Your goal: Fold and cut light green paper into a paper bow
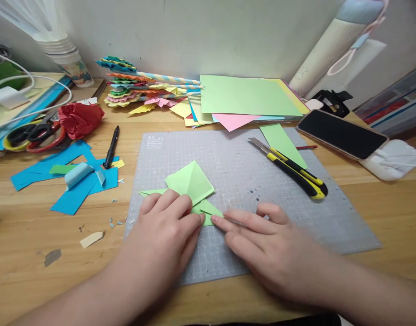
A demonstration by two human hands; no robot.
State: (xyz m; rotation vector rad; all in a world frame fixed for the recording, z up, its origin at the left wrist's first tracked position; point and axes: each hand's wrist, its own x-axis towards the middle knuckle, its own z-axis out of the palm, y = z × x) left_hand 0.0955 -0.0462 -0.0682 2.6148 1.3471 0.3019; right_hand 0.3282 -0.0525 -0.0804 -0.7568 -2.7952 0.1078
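A folded light green paper (190, 181) lies on the grey cutting mat (228, 158), with a pointed flap out to the left and layered folds at its lower right. My left hand (169, 226) is on its lower left part, fingers curled and pressed together on the paper, hiding part of it. From the right, my right hand (265, 244) touches the lower right corner with its fingertips, the index and middle fingers stretched out. A yellow and black utility knife (291, 170), blade out, rests to the right, partly over a green paper strip (282, 140).
Blue paper scraps (75, 194), a black pen (112, 147), scissors (41, 133) and crumpled red paper (80, 120) lie left. Behind the mat are green sheets (245, 97) and paper flowers (133, 86). A phone (341, 133) lies right.
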